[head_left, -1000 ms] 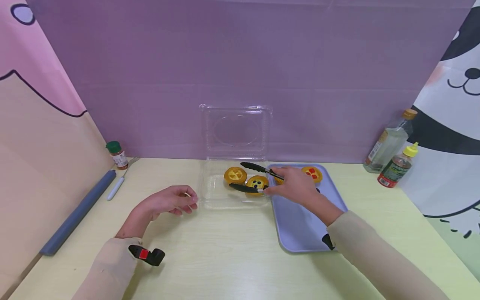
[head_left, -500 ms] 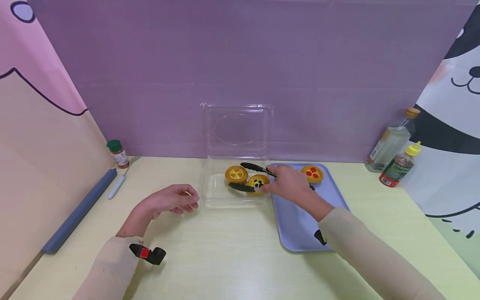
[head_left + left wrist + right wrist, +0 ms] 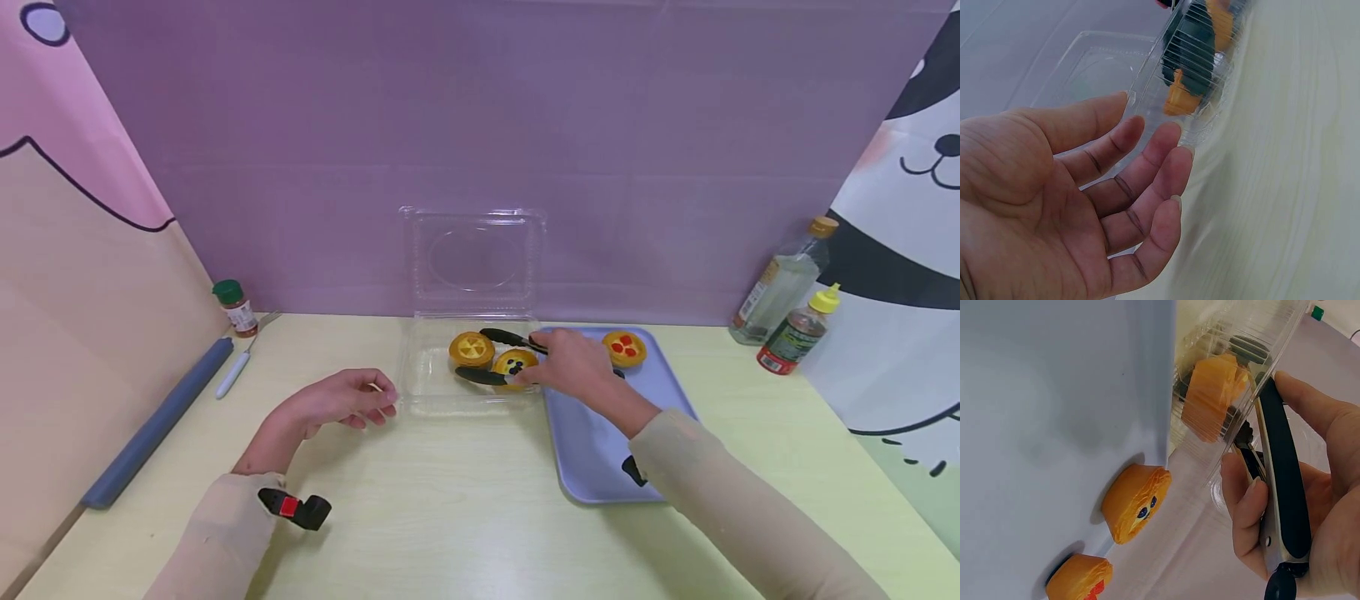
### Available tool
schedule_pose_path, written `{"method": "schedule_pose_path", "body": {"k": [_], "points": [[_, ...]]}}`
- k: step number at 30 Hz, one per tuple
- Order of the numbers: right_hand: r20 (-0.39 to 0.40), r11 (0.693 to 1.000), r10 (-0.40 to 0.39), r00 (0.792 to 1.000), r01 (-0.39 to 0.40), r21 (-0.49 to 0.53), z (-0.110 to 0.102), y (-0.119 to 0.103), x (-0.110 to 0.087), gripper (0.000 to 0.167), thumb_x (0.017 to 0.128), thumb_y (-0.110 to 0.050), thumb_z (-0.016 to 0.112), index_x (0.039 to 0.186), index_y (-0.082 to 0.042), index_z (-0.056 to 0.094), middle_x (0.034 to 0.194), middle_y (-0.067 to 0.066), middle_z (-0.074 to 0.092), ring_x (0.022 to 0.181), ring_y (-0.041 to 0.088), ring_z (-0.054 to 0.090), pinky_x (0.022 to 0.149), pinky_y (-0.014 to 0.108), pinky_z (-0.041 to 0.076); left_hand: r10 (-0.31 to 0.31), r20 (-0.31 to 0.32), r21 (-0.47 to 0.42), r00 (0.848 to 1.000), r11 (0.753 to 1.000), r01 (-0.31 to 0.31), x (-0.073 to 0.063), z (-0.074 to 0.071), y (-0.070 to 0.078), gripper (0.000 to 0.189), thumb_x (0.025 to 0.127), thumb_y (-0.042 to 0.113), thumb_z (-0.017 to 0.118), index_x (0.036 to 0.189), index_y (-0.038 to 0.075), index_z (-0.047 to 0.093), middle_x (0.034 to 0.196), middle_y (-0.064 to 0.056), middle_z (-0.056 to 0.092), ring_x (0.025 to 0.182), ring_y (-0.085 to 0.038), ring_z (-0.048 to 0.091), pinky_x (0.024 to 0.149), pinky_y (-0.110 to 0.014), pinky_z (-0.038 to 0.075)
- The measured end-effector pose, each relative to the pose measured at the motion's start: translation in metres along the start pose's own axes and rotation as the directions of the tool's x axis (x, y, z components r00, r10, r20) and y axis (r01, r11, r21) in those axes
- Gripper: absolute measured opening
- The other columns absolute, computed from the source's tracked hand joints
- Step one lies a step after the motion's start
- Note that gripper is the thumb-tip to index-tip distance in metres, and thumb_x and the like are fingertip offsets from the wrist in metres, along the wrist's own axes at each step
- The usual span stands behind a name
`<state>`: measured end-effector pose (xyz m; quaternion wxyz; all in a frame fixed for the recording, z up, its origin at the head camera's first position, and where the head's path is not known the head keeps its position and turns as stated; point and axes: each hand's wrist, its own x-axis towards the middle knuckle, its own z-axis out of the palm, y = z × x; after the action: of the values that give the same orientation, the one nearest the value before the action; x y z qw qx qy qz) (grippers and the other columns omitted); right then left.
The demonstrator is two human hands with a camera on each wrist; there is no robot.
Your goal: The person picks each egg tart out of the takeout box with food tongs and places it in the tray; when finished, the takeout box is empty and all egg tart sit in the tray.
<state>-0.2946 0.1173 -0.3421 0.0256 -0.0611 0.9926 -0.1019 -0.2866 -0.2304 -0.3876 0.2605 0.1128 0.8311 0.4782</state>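
My right hand [image 3: 573,364] grips a pair of tongs [image 3: 1285,469] with black handles and black tips. The tongs reach into a clear hinged plastic container [image 3: 420,383], their tips spread on either side of a tart with dark berries [image 3: 515,362]. Beside it in the container sits a tart with a yellow wedge pattern [image 3: 472,349]. My left hand [image 3: 341,400] holds nothing; its fingers are loosely bent, fingertips right at the container's left edge. In the left wrist view a tart's orange side [image 3: 1182,100] shows through the plastic wall, partly behind a dark tong tip.
A lilac tray [image 3: 600,467] at the right bears a red-topped tart [image 3: 624,348] and a berry-topped tart [image 3: 1136,503], the latter hidden by my hand in the head view. Bottles [image 3: 780,283] stand back right. A spice jar [image 3: 236,308], fork [image 3: 234,373] and blue roll [image 3: 157,425] lie left.
My right hand and forearm have shifted slightly left, while the tong tips stay about the berry tart in the container. The left hand has kept its place.
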Motion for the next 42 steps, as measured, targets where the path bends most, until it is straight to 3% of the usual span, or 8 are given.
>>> {"method": "schedule_pose_path", "body": {"k": [9, 15, 24, 28, 33, 37, 39, 42], "points": [[0.020, 0.999, -0.032, 0.999, 0.032, 0.030, 0.002, -0.005, 0.002, 0.079, 0.079, -0.061, 0.076, 0.146, -0.025, 0.054, 0.144, 0.005, 0.060, 0.068, 0.019, 0.054, 0.047, 0.029, 0.034, -0.003, 0.000, -0.002, 1.000, 1.000, 0.003, 0.000, 0.001, 0.000, 0.035, 0.100, 0.030, 0.061, 0.119, 0.001, 0.058, 0.110, -0.013, 0.069, 0.100, -0.024, 0.066, 0.084, -0.037, 0.052], [0.017, 1.000, -0.022, 1.000, 0.021, 0.016, 0.002, -0.007, 0.001, 0.076, 0.081, -0.061, 0.074, 0.146, -0.028, 0.053, 0.144, 0.005, 0.059, 0.056, 0.017, 0.042, 0.044, 0.028, 0.028, -0.018, -0.010, -0.002, 1.000, 1.000, 0.018, 0.001, 0.001, 0.000, 0.037, 0.099, 0.032, 0.062, 0.120, 0.001, 0.058, 0.111, -0.013, 0.070, 0.100, -0.023, 0.067, 0.085, -0.036, 0.052], [-0.006, 0.998, -0.046, 0.999, 0.047, 0.042, 0.001, -0.001, -0.003, 0.071, 0.083, -0.059, 0.073, 0.144, -0.026, 0.055, 0.143, 0.004, 0.060, 0.063, 0.018, 0.053, 0.045, 0.028, 0.031, -0.018, -0.009, -0.007, 1.000, 1.000, 0.017, 0.002, 0.000, -0.001, 0.036, 0.100, 0.031, 0.061, 0.120, 0.002, 0.058, 0.110, -0.012, 0.070, 0.100, -0.023, 0.067, 0.086, -0.037, 0.052], [-0.034, 0.994, -0.069, 0.997, 0.072, 0.088, -0.002, 0.003, -0.009, 0.072, 0.083, -0.058, 0.074, 0.144, -0.025, 0.056, 0.143, 0.004, 0.060, 0.056, 0.014, 0.045, 0.044, 0.027, 0.027, -0.017, -0.009, -0.005, 1.000, 1.000, 0.017, 0.002, 0.000, -0.001, 0.036, 0.100, 0.032, 0.061, 0.120, 0.002, 0.058, 0.111, -0.012, 0.070, 0.101, -0.023, 0.067, 0.086, -0.037, 0.052], [-0.065, 0.984, -0.077, 0.995, 0.086, 0.153, -0.009, 0.012, -0.023, 0.072, 0.082, -0.057, 0.075, 0.144, -0.025, 0.055, 0.097, 0.005, 0.069, 0.049, 0.012, 0.027, 0.045, 0.028, 0.018, -0.015, -0.008, -0.007, 1.000, 1.000, 0.015, 0.003, 0.000, -0.001, 0.038, 0.099, 0.033, 0.062, 0.120, 0.002, 0.058, 0.111, -0.013, 0.069, 0.101, -0.024, 0.067, 0.085, -0.036, 0.052], [-0.079, 0.980, -0.071, 0.994, 0.084, 0.182, -0.016, 0.024, -0.035, 0.072, 0.083, -0.056, 0.075, 0.144, -0.023, 0.055, 0.083, 0.006, 0.064, 0.048, 0.012, 0.024, 0.046, 0.029, 0.020, -0.004, -0.002, -0.007, 1.000, 1.000, 0.004, 0.002, 0.001, 0.000, 0.038, 0.099, 0.034, 0.062, 0.119, 0.001, 0.058, 0.112, -0.014, 0.069, 0.100, -0.024, 0.066, 0.084, -0.036, 0.052], [-0.101, 0.976, -0.078, 0.992, 0.097, 0.196, -0.020, 0.033, -0.040, 0.072, 0.082, -0.055, 0.076, 0.143, -0.021, 0.056, 0.089, 0.006, 0.069, 0.050, 0.013, 0.027, 0.049, 0.029, 0.024, 0.002, 0.002, -0.005, 1.000, 1.000, -0.002, 0.001, 0.001, -0.001, 0.039, 0.099, 0.034, 0.062, 0.120, 0.001, 0.058, 0.112, -0.015, 0.069, 0.100, -0.024, 0.066, 0.084, -0.036, 0.052], [-0.110, 0.976, -0.058, 0.992, 0.080, 0.204, -0.029, 0.046, -0.047, 0.073, 0.082, -0.056, 0.075, 0.143, -0.021, 0.057, 0.110, 0.007, 0.073, 0.061, 0.015, 0.045, 0.053, 0.029, 0.032, 0.006, 0.003, -0.003, 1.000, 1.000, -0.006, 0.001, 0.001, -0.001, 0.039, 0.099, 0.034, 0.062, 0.120, 0.001, 0.058, 0.113, -0.015, 0.069, 0.100, -0.024, 0.066, 0.085, -0.036, 0.052]]}}
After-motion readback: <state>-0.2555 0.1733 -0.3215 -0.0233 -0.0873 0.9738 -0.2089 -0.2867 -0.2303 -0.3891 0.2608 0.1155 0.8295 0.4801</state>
